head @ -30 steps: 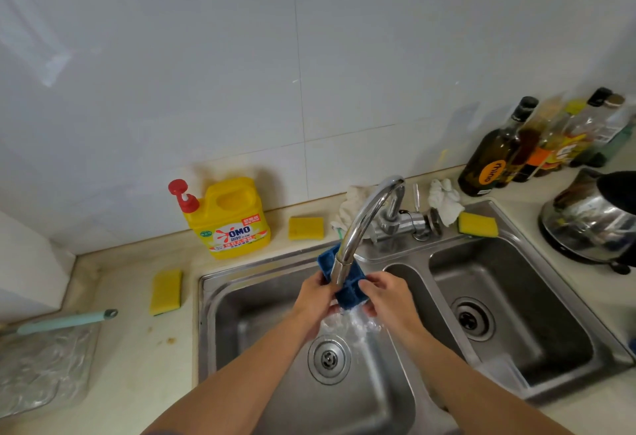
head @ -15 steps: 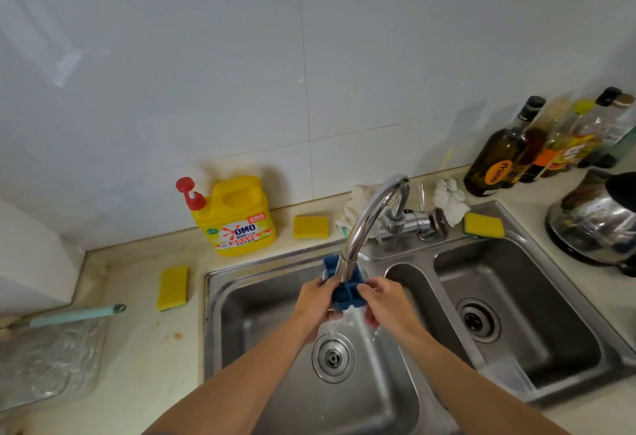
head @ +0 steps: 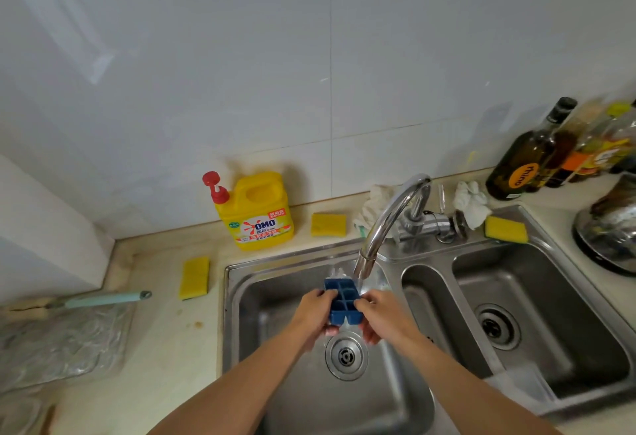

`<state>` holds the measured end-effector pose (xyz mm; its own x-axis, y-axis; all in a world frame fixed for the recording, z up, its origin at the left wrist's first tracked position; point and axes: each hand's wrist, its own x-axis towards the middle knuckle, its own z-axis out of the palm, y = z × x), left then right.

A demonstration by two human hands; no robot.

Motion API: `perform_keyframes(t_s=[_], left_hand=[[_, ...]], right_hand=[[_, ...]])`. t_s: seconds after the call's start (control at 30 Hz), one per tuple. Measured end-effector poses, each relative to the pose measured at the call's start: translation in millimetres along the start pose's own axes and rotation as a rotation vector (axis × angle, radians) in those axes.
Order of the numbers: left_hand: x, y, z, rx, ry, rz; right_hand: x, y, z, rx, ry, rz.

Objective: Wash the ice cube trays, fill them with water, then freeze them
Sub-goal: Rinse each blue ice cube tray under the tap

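A small blue ice cube tray [head: 341,300] is held over the left sink basin [head: 261,324], its compartments facing up, just left of the chrome faucet spout [head: 368,259]. My left hand [head: 315,316] grips its left side and my right hand [head: 378,317] grips its right side. Water runs from the spout past the tray's far right corner. A clear plastic tray or lid [head: 523,384] rests on the front rim of the right basin.
A yellow OMO detergent jug [head: 258,214] stands behind the sink, with yellow sponges [head: 194,278] [head: 328,224] [head: 506,229] and white rags [head: 471,202] around it. Bottles [head: 530,155] and a steel kettle [head: 609,228] crowd the right counter. A teal-handled utensil [head: 99,299] and clear plastic wrap [head: 58,338] lie on the left.
Both hands lowered the blue tray from right under the spout and turned it flat, compartments up and a little left of the stream. My view shifted slightly.
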<state>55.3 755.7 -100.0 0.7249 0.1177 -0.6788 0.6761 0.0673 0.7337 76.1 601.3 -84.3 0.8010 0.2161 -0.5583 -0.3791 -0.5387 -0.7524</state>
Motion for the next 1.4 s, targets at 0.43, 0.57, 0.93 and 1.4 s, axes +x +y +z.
perform_keyframes(t_s=[0.43, 0.57, 0.93, 1.4], left_hand=[[-1, -1, 38, -0.002, -0.106, -0.015], [-2, -1, 36, 0.007, -0.118, -0.008], [0, 6, 28, 0.099, -0.006, 0.099], [-4, -1, 10, 0.108, 0.057, 0.157]], right_hand=[[-15, 22, -32, 0.04, 0.089, 0.033], [-18, 21, -31, 0.049, 0.086, 0.023], [-19, 12, -28, 0.075, 0.057, 0.012], [-12, 7, -15, 0.058, -0.009, -0.015]])
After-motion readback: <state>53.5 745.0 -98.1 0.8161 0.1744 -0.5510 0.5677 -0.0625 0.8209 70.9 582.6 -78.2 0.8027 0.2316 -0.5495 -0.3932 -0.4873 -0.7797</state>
